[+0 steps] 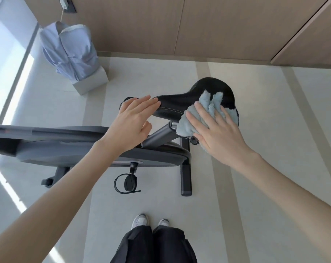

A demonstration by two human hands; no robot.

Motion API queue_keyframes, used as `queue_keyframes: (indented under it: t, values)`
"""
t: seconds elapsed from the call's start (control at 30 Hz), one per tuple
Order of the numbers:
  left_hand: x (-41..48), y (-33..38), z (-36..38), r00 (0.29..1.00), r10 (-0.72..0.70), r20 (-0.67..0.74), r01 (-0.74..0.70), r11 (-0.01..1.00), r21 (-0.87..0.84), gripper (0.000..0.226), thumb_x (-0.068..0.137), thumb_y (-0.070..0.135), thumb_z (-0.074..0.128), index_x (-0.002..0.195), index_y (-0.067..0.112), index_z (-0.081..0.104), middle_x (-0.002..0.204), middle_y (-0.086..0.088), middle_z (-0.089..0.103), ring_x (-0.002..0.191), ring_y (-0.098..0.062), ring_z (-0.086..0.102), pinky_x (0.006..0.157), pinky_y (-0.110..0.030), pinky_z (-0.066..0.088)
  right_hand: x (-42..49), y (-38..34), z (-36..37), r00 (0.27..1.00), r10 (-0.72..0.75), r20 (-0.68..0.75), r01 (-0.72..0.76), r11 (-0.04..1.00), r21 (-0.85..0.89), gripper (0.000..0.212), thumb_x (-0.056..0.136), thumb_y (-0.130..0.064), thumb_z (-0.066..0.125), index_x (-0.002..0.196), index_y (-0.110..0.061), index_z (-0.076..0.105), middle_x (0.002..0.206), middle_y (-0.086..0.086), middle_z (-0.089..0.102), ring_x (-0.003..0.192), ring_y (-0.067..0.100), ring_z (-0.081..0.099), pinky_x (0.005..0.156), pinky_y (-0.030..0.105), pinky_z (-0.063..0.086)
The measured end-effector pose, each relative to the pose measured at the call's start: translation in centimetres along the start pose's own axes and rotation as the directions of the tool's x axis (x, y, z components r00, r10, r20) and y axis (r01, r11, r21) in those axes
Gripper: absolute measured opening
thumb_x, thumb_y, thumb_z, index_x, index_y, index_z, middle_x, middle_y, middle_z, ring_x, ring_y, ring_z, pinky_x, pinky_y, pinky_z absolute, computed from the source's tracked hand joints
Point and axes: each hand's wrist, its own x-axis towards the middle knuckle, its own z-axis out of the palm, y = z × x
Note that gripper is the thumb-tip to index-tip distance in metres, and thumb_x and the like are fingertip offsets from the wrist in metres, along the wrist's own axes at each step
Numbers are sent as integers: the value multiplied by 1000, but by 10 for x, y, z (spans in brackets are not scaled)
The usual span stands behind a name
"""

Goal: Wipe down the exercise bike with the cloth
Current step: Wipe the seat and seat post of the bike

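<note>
The light blue fluffy cloth (211, 101) lies on the wide rear of the black padded saddle (177, 103) of the dark grey exercise bike (81, 149), pressed under the right hand (216, 134), its grip wide with fingers straight. The saddle's long axis runs 9 to 3 o'clock; its nose, toward 9 from the cloth, lies under the left hand (131, 119), grip likewise wide.

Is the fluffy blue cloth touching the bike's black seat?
Touching. The head view shows the blue cloth spread against the saddle, the right hand pressing flat on it.
</note>
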Motion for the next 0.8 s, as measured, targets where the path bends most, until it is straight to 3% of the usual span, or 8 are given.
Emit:
queue_keyframes:
  t: [0.2,0.4,0.53,0.63,0.8]
  values:
    - [-5,-3,10,1000,1,-30,-2,999,-44,62,80,-7,50,141,4,42,148,-8,40,139,-26,33,114,-40,19,-12,2,-1,995,-97,6,97,994,-46,51,89,-22,59,138,-21,46,152,13,27,122,42,47,107,58,29]
    - [-18,-15,12,978,-99,-182,80,991,-111,60,80,-4,43,140,5,43,145,-8,44,136,-24,35,109,-35,25,61,-23,9,957,-283,70,291,938,-187,72,87,-15,56,147,-33,20,158,10,1,137,39,29,113,53,14]
    - [-31,-21,12,966,-142,-215,120,986,-113,60,78,-3,42,138,2,44,143,-11,46,135,-27,36,110,-37,27,95,-29,8,903,-422,86,430,887,-166,62,93,-26,54,146,-34,24,158,10,-1,138,41,25,115,53,12]
    - [-33,-19,12,965,-157,-209,138,985,-101,60,78,-4,42,138,1,44,143,-11,46,136,-27,36,110,-38,27,96,-31,10,914,-403,52,406,901,-151,58,96,-29,51,147,-33,24,158,12,3,136,42,29,114,52,14]
    - [-28,-6,13,975,-122,-183,111,991,-70,58,80,-1,44,138,2,44,143,-11,45,135,-27,36,110,-37,26,51,-23,18,971,-237,-17,228,947,-226,79,92,-28,54,149,-33,-1,157,14,-1,133,41,35,111,53,20]
